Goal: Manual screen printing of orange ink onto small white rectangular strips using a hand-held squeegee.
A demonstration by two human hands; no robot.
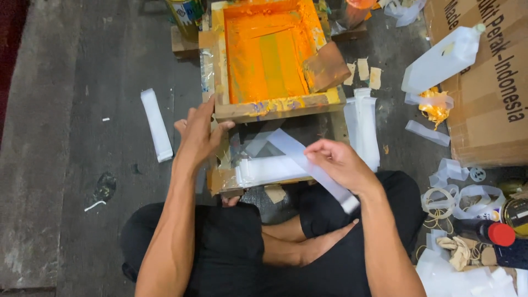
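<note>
Head view: left hand (199, 135) spread open against the orange-inked wooden screen frame (275, 107) (lifted edge), right hand (338, 163) pinching a white plastic strip (300, 154).

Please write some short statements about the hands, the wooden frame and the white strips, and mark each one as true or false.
1. The right hand holds a white strip. True.
2. The left hand grips a bottle. False: it rests open against the near edge of the wooden frame, holding nothing.
3. The inside of the frame is covered in blue ink. False: the ink is orange.
4. One white strip lies alone on the floor to the left of the frame. True.
5. A cardboard box stands at the right. True.
6. The bottle with the red cap stands on the frame. False: it lies at the lower right.
</note>
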